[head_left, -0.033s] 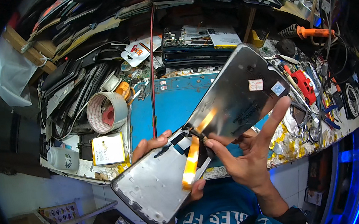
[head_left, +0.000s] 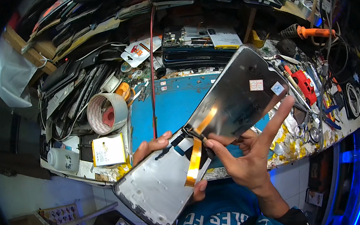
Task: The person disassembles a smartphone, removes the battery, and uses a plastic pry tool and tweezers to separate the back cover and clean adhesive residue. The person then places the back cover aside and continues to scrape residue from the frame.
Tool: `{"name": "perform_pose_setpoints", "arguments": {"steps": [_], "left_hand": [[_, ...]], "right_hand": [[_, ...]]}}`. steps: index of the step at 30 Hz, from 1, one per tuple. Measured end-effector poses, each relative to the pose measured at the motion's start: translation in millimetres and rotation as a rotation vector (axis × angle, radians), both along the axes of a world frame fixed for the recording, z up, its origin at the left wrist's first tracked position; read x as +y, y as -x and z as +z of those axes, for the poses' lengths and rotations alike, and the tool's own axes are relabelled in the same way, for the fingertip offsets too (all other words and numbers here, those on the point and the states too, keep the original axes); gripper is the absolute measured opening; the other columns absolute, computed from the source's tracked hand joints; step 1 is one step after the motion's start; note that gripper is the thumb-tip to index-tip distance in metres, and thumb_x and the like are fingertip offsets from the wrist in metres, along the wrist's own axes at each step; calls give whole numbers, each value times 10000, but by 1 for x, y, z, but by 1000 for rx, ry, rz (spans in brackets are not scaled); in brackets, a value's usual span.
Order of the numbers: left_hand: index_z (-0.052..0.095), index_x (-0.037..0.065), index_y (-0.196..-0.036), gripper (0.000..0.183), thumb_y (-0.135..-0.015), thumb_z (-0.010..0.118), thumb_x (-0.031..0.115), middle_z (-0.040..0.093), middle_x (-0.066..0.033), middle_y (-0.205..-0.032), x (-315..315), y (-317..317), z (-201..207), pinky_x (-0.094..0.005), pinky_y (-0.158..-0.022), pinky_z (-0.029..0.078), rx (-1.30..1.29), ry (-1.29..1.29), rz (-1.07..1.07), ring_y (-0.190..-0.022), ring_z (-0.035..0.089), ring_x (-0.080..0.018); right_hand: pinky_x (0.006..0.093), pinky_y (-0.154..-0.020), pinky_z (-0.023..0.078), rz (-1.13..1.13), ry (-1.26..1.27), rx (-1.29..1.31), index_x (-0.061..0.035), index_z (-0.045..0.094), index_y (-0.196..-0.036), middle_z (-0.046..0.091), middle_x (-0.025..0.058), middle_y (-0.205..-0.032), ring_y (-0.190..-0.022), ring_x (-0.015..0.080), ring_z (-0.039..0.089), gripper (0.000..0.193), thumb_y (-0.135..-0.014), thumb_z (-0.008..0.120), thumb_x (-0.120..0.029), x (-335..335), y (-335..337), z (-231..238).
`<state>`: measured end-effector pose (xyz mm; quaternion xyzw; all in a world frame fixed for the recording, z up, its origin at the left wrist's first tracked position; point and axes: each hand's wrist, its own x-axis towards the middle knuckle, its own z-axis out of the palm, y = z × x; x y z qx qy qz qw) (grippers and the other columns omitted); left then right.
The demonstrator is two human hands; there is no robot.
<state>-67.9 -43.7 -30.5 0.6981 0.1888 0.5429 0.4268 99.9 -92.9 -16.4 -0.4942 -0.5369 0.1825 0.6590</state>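
Observation:
My left hand (head_left: 148, 148) holds a silver-grey phone frame (head_left: 150, 183) from beneath, fingers at its far edge and thumb at its near edge. A dark, shiny phone screen panel (head_left: 235, 95) with two small stickers stands angled up to the right, meeting the frame at one end. A gold flex cable (head_left: 193, 164) lies across the frame there, and its reflection seems to show in the panel. My right hand (head_left: 251, 160) grips the panel's lower end, thumb at the joint and index finger stretched out. Its other fingers are partly hidden behind the panel.
A blue work mat (head_left: 178, 93) lies behind the phone. To the left are a tape roll (head_left: 107, 113), a white bottle (head_left: 63, 159) and a battery (head_left: 108, 150). Scissors (head_left: 307, 132) and a red tool (head_left: 304, 86) lie right. Stacked phone parts (head_left: 199, 44) stand behind.
The phone frame and panel have shifted very slightly, and the glare on the gold flex cable has weakened. Both hands keep their hold.

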Motion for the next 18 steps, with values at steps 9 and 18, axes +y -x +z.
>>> {"name": "perform_pose_setpoints", "arguments": {"steps": [9, 18], "left_hand": [[225, 108, -1446, 1046, -660, 914, 163, 469, -168, -1297, 10, 7, 2, -484, -1193, 306, 19, -93, -59, -1327, 459, -337], [300, 154, -1375, 969, -631, 918, 89, 471, -138, -1259, 11, 11, 3, -507, -1184, 329, -18, -49, -110, -1304, 493, -334]], "right_hand": [[301, -806, 598, 191, 487, 422, 70, 633, -1241, 749, 197, -952, -912, 209, 736, 401, -885, 766, -56, 1, -8, 9], [230, -718, 542, 131, 444, 218, 60, 713, -974, 745, 107, -865, -796, 109, 686, 111, -910, 734, -28, -3, -1, 7]]}}
